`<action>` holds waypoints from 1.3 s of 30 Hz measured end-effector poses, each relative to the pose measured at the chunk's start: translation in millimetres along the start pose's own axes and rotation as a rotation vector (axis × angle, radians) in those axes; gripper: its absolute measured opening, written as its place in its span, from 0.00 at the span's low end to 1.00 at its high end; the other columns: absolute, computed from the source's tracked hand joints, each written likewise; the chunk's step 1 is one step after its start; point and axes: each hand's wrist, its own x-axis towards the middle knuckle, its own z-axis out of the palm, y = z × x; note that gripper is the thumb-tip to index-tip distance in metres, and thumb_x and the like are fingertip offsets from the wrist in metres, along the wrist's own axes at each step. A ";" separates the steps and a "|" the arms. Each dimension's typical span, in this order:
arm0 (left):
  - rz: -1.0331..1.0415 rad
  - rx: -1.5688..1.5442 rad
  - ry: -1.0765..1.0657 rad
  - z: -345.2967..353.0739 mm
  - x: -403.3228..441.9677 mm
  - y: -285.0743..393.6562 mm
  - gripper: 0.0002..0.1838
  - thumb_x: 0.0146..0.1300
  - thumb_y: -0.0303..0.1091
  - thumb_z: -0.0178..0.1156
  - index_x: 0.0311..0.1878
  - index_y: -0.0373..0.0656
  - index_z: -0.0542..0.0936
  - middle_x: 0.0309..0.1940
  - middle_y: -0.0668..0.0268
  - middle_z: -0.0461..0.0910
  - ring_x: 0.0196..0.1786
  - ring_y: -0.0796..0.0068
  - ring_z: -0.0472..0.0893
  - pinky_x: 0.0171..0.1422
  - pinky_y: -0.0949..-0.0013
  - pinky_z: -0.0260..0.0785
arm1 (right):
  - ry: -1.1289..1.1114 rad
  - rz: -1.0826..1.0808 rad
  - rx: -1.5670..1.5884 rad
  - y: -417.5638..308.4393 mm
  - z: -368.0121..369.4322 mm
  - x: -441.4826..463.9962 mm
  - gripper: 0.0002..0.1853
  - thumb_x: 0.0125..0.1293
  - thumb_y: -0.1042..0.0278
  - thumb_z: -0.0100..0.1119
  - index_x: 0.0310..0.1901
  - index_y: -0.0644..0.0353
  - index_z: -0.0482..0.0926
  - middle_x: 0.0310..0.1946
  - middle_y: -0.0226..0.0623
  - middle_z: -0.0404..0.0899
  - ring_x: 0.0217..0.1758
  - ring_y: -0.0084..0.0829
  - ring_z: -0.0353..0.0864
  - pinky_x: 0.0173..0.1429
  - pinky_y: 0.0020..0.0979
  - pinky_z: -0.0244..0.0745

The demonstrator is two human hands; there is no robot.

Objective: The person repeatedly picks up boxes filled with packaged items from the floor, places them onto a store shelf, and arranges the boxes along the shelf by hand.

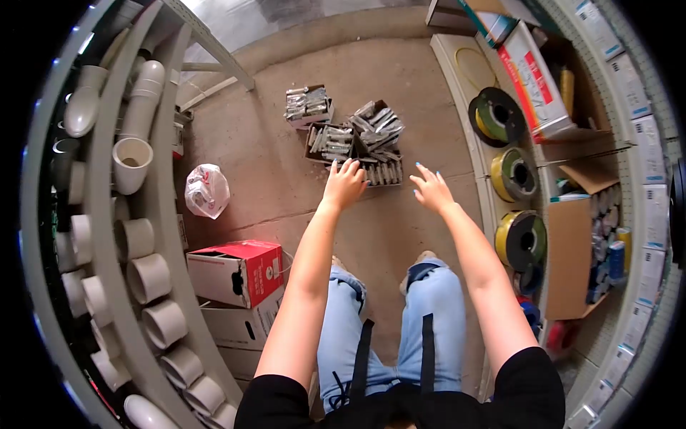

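Note:
Several small open boxes filled with wrapped, silvery pieces stand together on the floor ahead: one at the back left (307, 104), one at the front left (331, 142), one at the right (377, 129) and a low one in front (384, 174). My left hand (346, 184) is stretched out at the near edge of the front boxes, fingers apart, holding nothing; whether it touches them I cannot tell. To the right of the low front box, my right hand (431, 187) hovers with its fingers spread and nothing in it.
White pipe fittings (148, 277) fill the left shelf. A white plastic bag (207, 191) and a red and white carton (239, 272) are on the floor at left. Cable spools (521, 239) and an open cardboard box (569, 259) line the right shelf.

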 end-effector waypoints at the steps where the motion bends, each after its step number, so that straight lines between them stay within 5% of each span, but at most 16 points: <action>1: 0.004 -0.004 0.002 24.6 -0.1 -7.1 0.16 0.57 0.45 0.60 0.43 0.47 0.75 0.53 0.64 0.73 0.62 0.64 0.68 0.64 0.45 0.58 | -0.007 0.028 -0.006 8.0 24.9 12.3 0.24 0.59 0.60 0.57 0.59 0.49 0.70 0.70 0.40 0.52 0.71 0.39 0.56 0.71 0.50 0.51; 9: -0.047 -0.031 0.019 243.0 -20.6 -53.0 0.14 0.56 0.40 0.60 0.43 0.45 0.74 0.52 0.63 0.74 0.61 0.63 0.69 0.63 0.54 0.62 | -0.084 -0.033 -0.116 76.4 196.8 97.3 0.28 0.57 0.61 0.61 0.60 0.50 0.68 0.70 0.41 0.51 0.71 0.40 0.56 0.71 0.50 0.52; 10: -0.039 -0.032 0.012 268.9 -22.1 -54.7 0.14 0.56 0.39 0.60 0.44 0.45 0.74 0.52 0.63 0.74 0.62 0.63 0.69 0.62 0.56 0.62 | -0.049 -0.081 -0.187 88.3 212.6 108.1 0.27 0.57 0.62 0.61 0.60 0.50 0.69 0.69 0.40 0.53 0.69 0.40 0.59 0.69 0.46 0.58; 15: 0.062 -0.012 -0.108 349.3 7.1 -59.4 0.14 0.54 0.32 0.58 0.44 0.41 0.74 0.50 0.60 0.73 0.56 0.61 0.72 0.55 0.61 0.70 | -0.504 -0.050 -0.183 118.4 271.1 150.7 0.23 0.60 0.59 0.57 0.58 0.52 0.71 0.48 0.43 0.78 0.50 0.41 0.78 0.52 0.38 0.74; 18: 0.024 -0.028 -0.137 387.5 36.0 -66.5 0.15 0.55 0.29 0.55 0.47 0.39 0.73 0.51 0.56 0.72 0.55 0.58 0.73 0.54 0.63 0.71 | -0.520 -0.041 -0.074 131.0 291.2 154.7 0.24 0.58 0.58 0.56 0.58 0.50 0.71 0.40 0.46 0.80 0.44 0.41 0.80 0.50 0.41 0.74; 19: -0.020 -0.054 -0.185 388.0 45.6 -66.3 0.15 0.56 0.28 0.53 0.48 0.38 0.73 0.52 0.55 0.72 0.55 0.57 0.73 0.56 0.63 0.71 | -0.706 0.117 0.053 127.0 282.8 161.4 0.26 0.57 0.56 0.54 0.59 0.50 0.70 0.45 0.43 0.79 0.45 0.38 0.80 0.51 0.38 0.74; 26: -0.398 -0.325 -0.462 427.8 68.2 -70.2 0.30 0.58 0.22 0.44 0.67 0.38 0.58 0.64 0.45 0.61 0.66 0.45 0.61 0.68 0.54 0.58 | -0.873 0.411 0.768 153.3 294.8 169.5 0.30 0.65 0.52 0.49 0.66 0.53 0.61 0.60 0.36 0.71 0.57 0.35 0.75 0.57 0.42 0.70; 32: -0.531 -0.409 -0.601 403.9 78.6 -60.6 0.30 0.59 0.22 0.44 0.68 0.39 0.57 0.58 0.41 0.68 0.59 0.41 0.69 0.63 0.52 0.63 | -0.782 0.182 0.472 165.7 315.7 175.4 0.26 0.63 0.55 0.52 0.61 0.53 0.69 0.56 0.35 0.75 0.58 0.35 0.72 0.60 0.39 0.65; 35: -0.457 -0.436 -0.581 403.3 78.1 -68.9 0.27 0.62 0.24 0.43 0.66 0.35 0.58 0.53 0.41 0.72 0.54 0.47 0.76 0.55 0.51 0.73 | -0.792 0.097 0.307 174.3 308.6 187.1 0.21 0.61 0.58 0.53 0.55 0.54 0.76 0.52 0.36 0.78 0.55 0.34 0.73 0.58 0.35 0.65; 39: -0.658 -0.895 -0.701 403.7 73.4 -69.3 0.22 0.62 0.25 0.48 0.60 0.31 0.63 0.38 0.45 0.80 0.34 0.56 0.84 0.35 0.62 0.80 | -0.687 0.117 0.214 196.0 301.0 187.5 0.19 0.61 0.59 0.54 0.52 0.56 0.77 0.52 0.38 0.77 0.55 0.35 0.73 0.58 0.35 0.66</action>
